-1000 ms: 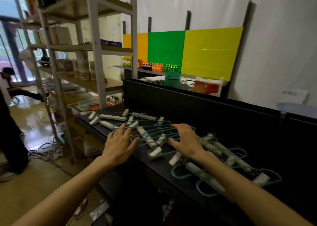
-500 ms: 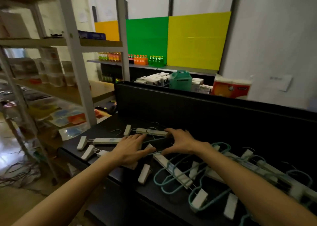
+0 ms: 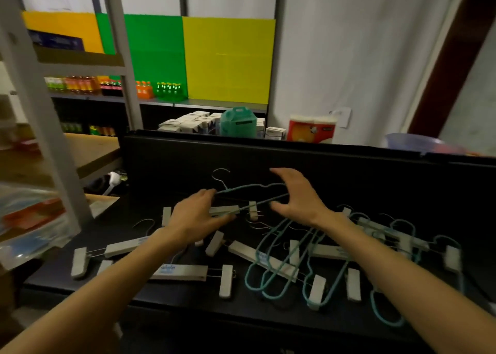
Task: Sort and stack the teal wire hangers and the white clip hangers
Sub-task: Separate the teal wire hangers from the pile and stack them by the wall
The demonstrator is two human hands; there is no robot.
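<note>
Teal wire hanger (image 3: 249, 190) between both hands, above scattered white clip hangers (image 3: 185, 271).

Lifted teal wire hanger (image 3: 249, 190): thin, hook up and to the left, raised off the black counter (image 3: 171, 292), held between both hands.
Teal wire hangers (image 3: 279, 267): tangled, lying flat, right half of counter.
White clip hangers (image 3: 182, 271): flat bars with end clips, scattered left and centre, some under the teal ones.
</note>
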